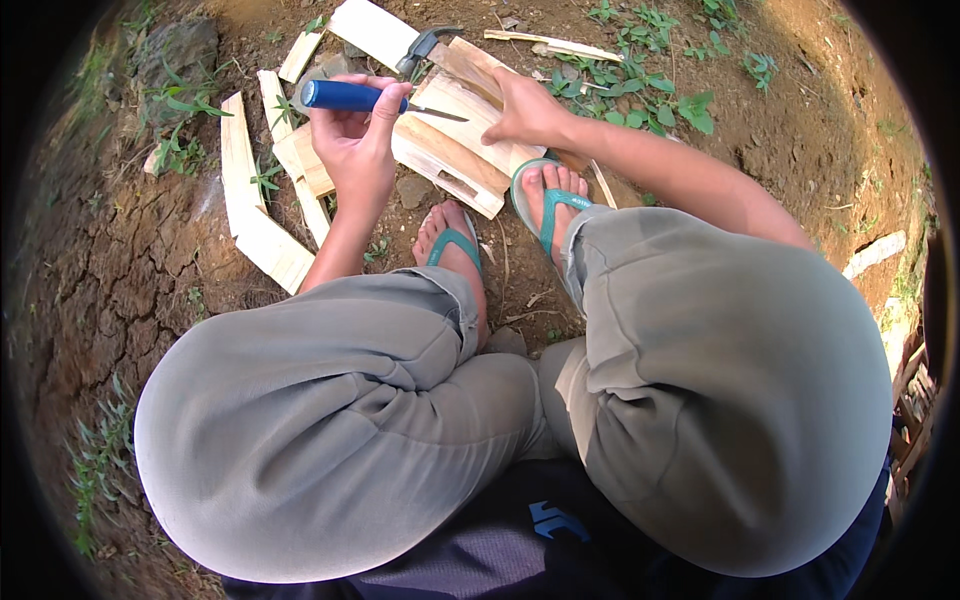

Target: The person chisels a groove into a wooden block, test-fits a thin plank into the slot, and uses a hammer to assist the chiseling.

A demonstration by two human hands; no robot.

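Note:
My left hand [358, 135] is closed around the blue handle of a chisel [345, 96], whose narrow metal blade points right over the wooden pieces. Spread across the pale boards, my right hand [525, 108] has its thumb on top and its other fingers partly hidden at the far edge. Between both hands lies a wooden board [455, 105]. Nearer my feet is another piece [452, 155] with a narrow slot cut near its front edge. Beyond them is a hammer [425, 48] with a dark head; I cannot make out where its handle ends.
Narrow wooden offcuts [238, 165] lie to the left, and a pale plank [375, 32] lies at the far side. My sandalled feet [555, 200] touch or nearly touch the boards. Around are cracked soil, a rock [175, 65] and green weeds [660, 100].

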